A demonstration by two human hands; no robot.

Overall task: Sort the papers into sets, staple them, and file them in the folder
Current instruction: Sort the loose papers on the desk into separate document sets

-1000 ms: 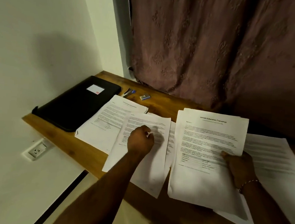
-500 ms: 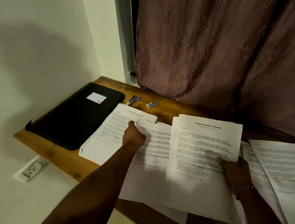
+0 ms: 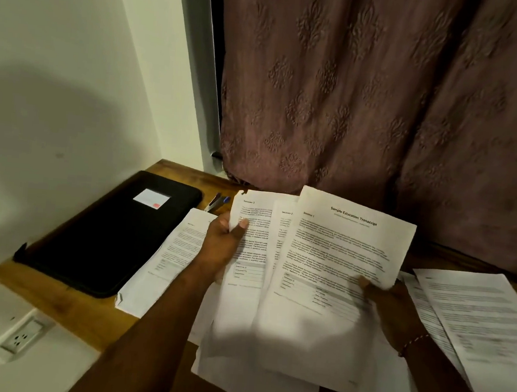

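Sorting step in hand, nothing stapled yet by looks of it. Left grip (image 3: 221, 245) pinches Section 3 sheet (image 3: 253, 242) by its left edge. Right grip (image 3: 388, 307) clasps title page (image 3: 338, 265), Section 2 sheet (image 3: 282, 229) tucked behind. All lifted over counter (image 3: 63, 307). Next move probably: slide Section 3 behind, square edges (fan's messy). Sheets portrait, headings toward curtain (image 3: 384, 97), long axis running away from person. Folder (image 3: 107, 232) lies far left.

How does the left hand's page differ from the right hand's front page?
The Section 3 page has only a small heading; the title page carries a bold title, Sample Education Transcript. The left hand pinches the Section 3 page by its left edge, while the right hand grips the title page at its right edge. The title page lies in front; the Section 3 page is partly hidden. Both are white printed sheets with a table.
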